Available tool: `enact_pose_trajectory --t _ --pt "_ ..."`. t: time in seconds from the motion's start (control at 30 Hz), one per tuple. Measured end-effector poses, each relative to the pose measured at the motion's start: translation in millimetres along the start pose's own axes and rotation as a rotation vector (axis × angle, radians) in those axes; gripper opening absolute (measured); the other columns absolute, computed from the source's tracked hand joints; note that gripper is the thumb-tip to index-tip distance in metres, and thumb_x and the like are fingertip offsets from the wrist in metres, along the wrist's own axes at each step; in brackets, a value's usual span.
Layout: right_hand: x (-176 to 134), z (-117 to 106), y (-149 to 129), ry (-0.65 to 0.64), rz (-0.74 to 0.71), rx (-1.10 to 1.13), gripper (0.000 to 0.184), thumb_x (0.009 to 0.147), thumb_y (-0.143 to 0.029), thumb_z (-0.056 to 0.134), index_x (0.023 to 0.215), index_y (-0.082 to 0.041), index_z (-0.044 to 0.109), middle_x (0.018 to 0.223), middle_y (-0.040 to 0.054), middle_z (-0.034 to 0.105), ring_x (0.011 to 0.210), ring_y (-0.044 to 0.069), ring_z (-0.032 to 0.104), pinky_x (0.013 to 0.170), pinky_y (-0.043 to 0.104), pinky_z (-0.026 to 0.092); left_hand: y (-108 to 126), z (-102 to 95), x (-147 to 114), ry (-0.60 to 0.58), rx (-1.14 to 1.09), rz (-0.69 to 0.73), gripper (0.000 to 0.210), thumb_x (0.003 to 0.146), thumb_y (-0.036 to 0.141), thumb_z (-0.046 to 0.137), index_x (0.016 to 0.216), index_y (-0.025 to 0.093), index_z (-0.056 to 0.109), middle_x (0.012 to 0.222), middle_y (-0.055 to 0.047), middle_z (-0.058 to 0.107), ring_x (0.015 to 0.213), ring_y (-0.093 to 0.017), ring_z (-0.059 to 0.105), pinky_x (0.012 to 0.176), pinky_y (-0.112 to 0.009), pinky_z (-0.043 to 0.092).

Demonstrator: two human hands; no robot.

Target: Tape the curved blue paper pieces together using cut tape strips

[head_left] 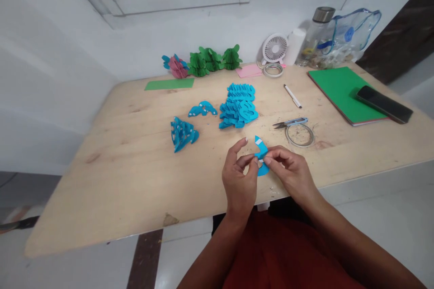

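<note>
Near the table's front edge, a curved blue paper cutout (260, 144) with small white tape pieces on it is held between both hands. My left hand (241, 176) pinches its left side with thumb and a finger, the index finger raised. My right hand (293, 169) pinches the right side, thumb against the paper. Beyond the hands lies a stack of folded blue paper cutouts (239, 108). To the left are a flat blue cutout with white tape bits (203, 109) and a folded blue piece (183, 134), also dotted with white.
Thread snips (290, 123) rest by a tape roll (312, 137), with a marker (292, 96) behind. A phone (384, 103) lies on a green folder (342, 88) at right. Green paper shapes (212, 59), a small fan (275, 48) and a bottle (315, 31) line the wall.
</note>
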State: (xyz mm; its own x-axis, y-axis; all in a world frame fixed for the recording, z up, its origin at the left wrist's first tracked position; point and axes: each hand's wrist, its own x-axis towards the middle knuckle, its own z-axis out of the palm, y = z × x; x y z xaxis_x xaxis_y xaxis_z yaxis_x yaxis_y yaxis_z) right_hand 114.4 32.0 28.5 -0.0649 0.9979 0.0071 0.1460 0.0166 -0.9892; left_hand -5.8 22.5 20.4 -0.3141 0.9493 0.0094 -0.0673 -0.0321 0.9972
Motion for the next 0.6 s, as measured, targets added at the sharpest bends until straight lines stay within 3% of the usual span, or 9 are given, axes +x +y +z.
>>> enact_pose_trajectory --t 0.23,0.4,0.6 --pt "-4 0 3 0.038 0.014 -0.093 0.013 0.081 -0.03 0.062 0.074 -0.02 0.064 0.071 0.0013 0.062 0.067 0.016 0.054 0.066 0.029 0.043 -2 0.4 2 0.003 -0.087 -0.047 0.04 0.072 0.013 0.066 0.111 0.022 0.06 0.117 -0.008 0.064 0.079 -0.015 0.069 0.064 -0.024 0.056" --pt "-5 -3 5 0.07 0.055 -0.019 0.012 0.079 -0.031 0.063 0.073 -0.02 0.064 0.071 0.001 0.064 0.067 0.016 0.055 0.066 0.029 0.043 1 2.9 0 0.014 -0.191 -0.154 0.046 0.069 0.015 0.07 0.112 0.022 0.059 0.117 -0.008 0.063 0.079 -0.015 0.068 0.066 -0.025 0.055" --pt "-5 -10 8 0.033 0.077 0.054 0.012 0.079 -0.03 0.064 0.073 -0.02 0.065 0.07 0.0003 0.063 0.067 0.015 0.055 0.066 0.029 0.043 10 2.0 -5 -0.049 -0.255 -0.35 0.053 0.069 0.018 0.072 0.119 0.018 0.055 0.076 -0.001 0.07 0.073 -0.015 0.066 0.069 -0.027 0.052"
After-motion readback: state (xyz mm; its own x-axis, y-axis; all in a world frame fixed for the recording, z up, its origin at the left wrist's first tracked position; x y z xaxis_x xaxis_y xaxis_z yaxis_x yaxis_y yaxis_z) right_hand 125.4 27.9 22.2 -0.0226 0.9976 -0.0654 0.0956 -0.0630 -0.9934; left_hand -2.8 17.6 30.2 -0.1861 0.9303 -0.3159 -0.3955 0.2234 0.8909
